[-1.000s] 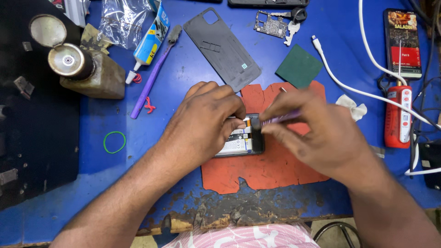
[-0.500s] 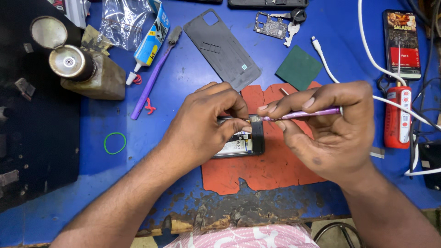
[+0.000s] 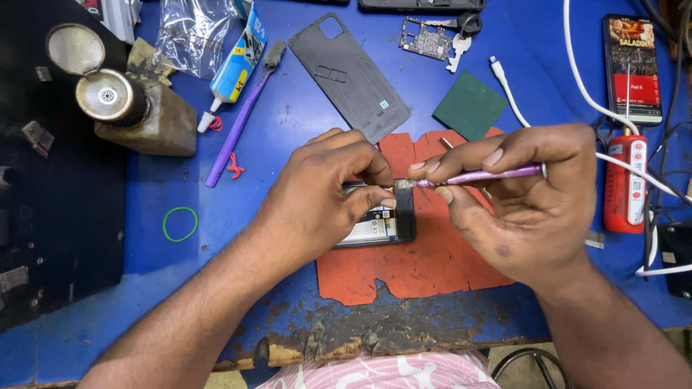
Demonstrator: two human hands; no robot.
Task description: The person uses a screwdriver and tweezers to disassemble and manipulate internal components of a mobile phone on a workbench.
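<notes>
The left hand (image 3: 324, 194) lies curled over an opened phone (image 3: 378, 223) on the red mat (image 3: 425, 266), its fingers bent close together, with thumb and forefinger pinched on the phone's upper edge. The right hand (image 3: 519, 209) has its fingers closed around one thin purple tool (image 3: 476, 175), held level, its tip touching the phone's top edge just beside the left fingertips. The phone sits near the mat's left side, at the middle of the blue table (image 3: 288, 137). Around it: one grey back cover (image 3: 349, 75), one green square pad (image 3: 471, 105), one circuit board (image 3: 425, 37), one purple brush (image 3: 241, 115), one green rubber band (image 3: 180, 223), one glue tube (image 3: 234, 61)
</notes>
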